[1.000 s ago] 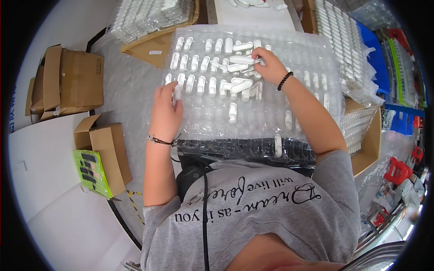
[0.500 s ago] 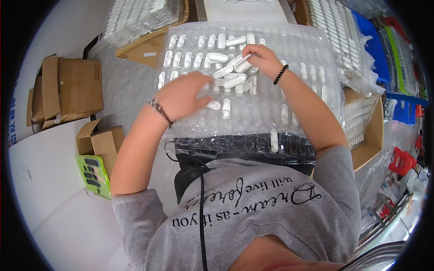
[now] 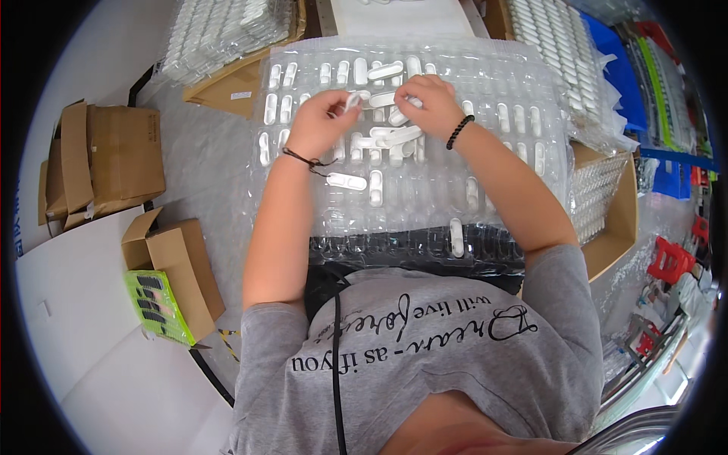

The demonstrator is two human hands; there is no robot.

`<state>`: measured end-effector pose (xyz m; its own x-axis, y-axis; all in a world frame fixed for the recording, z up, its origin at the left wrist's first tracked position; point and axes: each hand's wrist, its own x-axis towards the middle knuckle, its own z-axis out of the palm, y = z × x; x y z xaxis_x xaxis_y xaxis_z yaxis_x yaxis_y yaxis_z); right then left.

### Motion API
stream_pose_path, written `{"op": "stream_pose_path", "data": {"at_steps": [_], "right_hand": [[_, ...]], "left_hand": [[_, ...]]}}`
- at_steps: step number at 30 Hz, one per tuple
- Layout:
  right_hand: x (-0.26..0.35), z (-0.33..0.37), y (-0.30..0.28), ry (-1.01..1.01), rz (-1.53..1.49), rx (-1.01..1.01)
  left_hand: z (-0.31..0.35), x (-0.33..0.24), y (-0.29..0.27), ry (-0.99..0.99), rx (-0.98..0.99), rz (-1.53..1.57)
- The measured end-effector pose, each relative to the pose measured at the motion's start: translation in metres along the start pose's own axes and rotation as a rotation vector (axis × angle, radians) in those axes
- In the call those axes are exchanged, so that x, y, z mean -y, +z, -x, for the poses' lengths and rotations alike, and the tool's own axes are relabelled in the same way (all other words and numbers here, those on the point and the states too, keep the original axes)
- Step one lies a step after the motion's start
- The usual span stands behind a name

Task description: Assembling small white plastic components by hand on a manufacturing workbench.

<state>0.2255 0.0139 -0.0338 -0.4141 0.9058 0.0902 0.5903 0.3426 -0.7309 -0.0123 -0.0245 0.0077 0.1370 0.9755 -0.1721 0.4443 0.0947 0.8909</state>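
A clear plastic tray (image 3: 425,214) with rows of moulded pockets lies before me, and white oblong plastic pieces sit in many of its pockets. My left hand (image 3: 315,125) is over the left part of the tray, its fingers closed on a small white oblong piece (image 3: 353,101). To the right of it, my right hand (image 3: 434,108) pinches another white piece (image 3: 414,101), partly covered by the fingertips. Loose white pieces (image 3: 398,137) lie in a heap below and between the hands. One more loose piece (image 3: 346,181) rests beneath my left wrist.
Under the tray's near edge is a black tray (image 3: 356,246), with a white piece (image 3: 456,236) above it. Stacked filled trays stand in cartons at the far left (image 3: 227,38) and far right (image 3: 557,53). Brown cardboard boxes (image 3: 114,155) stand on the left.
My left hand has moved up and right across the tray and now holds a white piece. My right hand stays near the heap, turned slightly, still with a piece in its fingers.
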Motion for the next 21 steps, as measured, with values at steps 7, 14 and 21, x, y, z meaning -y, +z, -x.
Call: {"op": "stream_pose_path", "data": {"at_steps": [7,14,21], "right_hand": [[0.013,-0.007,0.008,-0.047,0.109,-0.032],[0.04,-0.026,-0.001,0.078,0.295,0.384],[0.062,-0.042,0.01,0.141,0.507,0.389]], "left_hand": [[-0.008,0.012,-0.008,-0.06,-0.026,0.458],[-0.009,0.01,-0.015,-0.059,-0.021,0.625],[-0.013,0.018,-0.013,-0.141,0.003,0.526]]}}
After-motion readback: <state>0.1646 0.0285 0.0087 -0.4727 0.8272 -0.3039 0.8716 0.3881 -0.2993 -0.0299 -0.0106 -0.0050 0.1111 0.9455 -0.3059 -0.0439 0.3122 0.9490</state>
